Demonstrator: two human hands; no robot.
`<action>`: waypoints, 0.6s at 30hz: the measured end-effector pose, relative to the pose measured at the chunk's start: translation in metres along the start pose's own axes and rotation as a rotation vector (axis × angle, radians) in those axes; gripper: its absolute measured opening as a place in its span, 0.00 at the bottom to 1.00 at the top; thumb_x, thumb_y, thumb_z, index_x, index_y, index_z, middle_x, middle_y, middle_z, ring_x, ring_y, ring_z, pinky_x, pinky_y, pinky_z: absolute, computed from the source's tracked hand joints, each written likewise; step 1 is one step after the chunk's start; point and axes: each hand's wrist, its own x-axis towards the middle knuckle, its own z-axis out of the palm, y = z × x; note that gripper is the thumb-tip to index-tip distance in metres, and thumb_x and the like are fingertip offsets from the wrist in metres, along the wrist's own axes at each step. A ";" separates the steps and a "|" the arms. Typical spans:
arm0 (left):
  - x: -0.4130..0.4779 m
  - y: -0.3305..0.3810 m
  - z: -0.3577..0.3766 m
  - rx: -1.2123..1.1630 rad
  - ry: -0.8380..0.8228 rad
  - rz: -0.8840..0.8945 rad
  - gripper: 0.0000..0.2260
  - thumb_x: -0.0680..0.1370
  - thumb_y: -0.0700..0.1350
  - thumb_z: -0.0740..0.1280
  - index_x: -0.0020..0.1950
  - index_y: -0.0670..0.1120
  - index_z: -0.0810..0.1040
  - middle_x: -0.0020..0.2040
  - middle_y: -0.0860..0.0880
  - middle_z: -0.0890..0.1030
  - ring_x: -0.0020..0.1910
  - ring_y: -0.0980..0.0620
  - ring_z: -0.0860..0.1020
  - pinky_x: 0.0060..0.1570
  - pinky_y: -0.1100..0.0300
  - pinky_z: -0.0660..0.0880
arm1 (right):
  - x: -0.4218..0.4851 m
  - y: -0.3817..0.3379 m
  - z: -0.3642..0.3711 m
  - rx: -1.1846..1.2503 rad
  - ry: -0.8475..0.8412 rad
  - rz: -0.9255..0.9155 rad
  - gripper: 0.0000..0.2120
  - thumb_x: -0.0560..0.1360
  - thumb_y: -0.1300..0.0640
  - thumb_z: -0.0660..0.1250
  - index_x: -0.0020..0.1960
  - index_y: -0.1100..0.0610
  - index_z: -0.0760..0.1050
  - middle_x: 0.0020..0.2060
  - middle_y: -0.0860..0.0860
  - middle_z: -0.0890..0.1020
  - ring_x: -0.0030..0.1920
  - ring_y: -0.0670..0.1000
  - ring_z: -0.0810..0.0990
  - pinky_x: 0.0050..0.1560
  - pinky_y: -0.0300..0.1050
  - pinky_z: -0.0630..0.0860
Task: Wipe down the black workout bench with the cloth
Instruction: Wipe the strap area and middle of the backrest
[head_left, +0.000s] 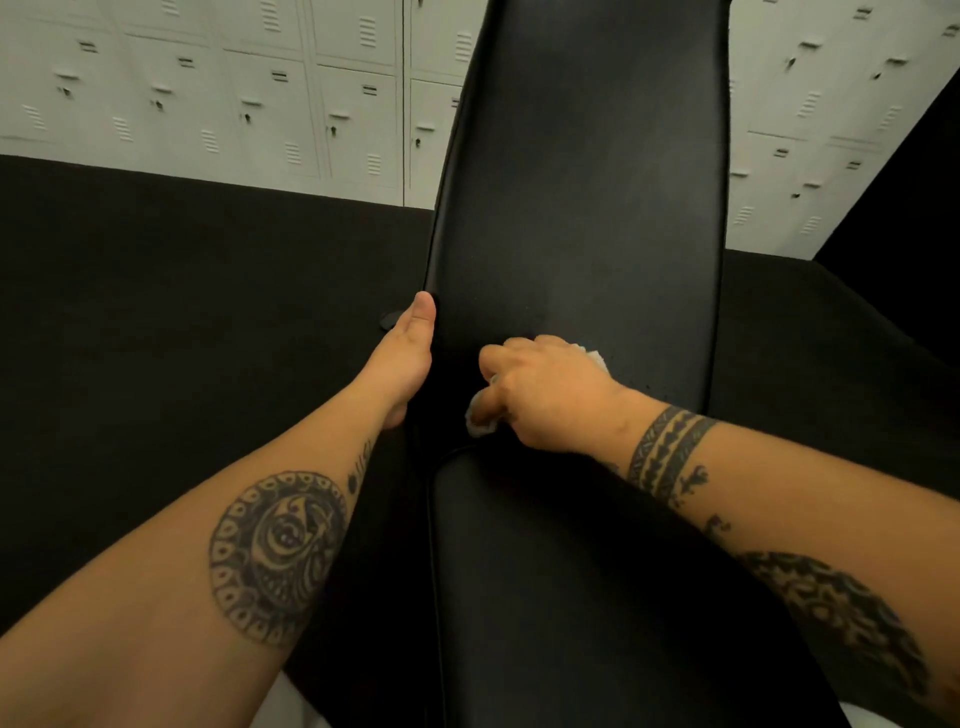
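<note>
Cloth (480, 425), seemingly soft and light, was bunched under curled fingers of the right hand (545, 389) on the firm bench (582, 182), whose edge the left hand (410, 345) clasped.

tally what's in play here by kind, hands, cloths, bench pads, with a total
hands: 2 (left hand on the back pad's edge, right hand on the cloth)
cloth: 1 (white cloth)
bench pads: 2 (back pad, seat pad)
total: 5
</note>
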 end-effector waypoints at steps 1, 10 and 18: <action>0.003 -0.003 0.000 -0.011 -0.002 -0.003 0.54 0.58 0.86 0.52 0.79 0.60 0.62 0.78 0.52 0.68 0.76 0.47 0.67 0.74 0.42 0.64 | -0.004 0.005 -0.001 -0.031 -0.033 -0.052 0.15 0.75 0.52 0.65 0.56 0.34 0.78 0.51 0.45 0.71 0.52 0.50 0.72 0.48 0.47 0.69; -0.002 0.001 0.001 0.011 0.022 -0.011 0.51 0.62 0.85 0.51 0.80 0.59 0.61 0.79 0.51 0.66 0.77 0.47 0.66 0.75 0.42 0.62 | 0.011 -0.010 0.001 -0.131 -0.040 -0.238 0.14 0.78 0.50 0.62 0.58 0.36 0.78 0.53 0.47 0.73 0.53 0.52 0.72 0.45 0.47 0.63; 0.004 -0.003 -0.004 0.012 0.000 -0.022 0.54 0.55 0.87 0.54 0.77 0.62 0.65 0.75 0.52 0.71 0.74 0.47 0.70 0.73 0.41 0.66 | -0.011 0.030 0.001 -0.132 0.030 -0.158 0.10 0.68 0.51 0.70 0.48 0.38 0.82 0.45 0.45 0.74 0.47 0.51 0.74 0.43 0.48 0.65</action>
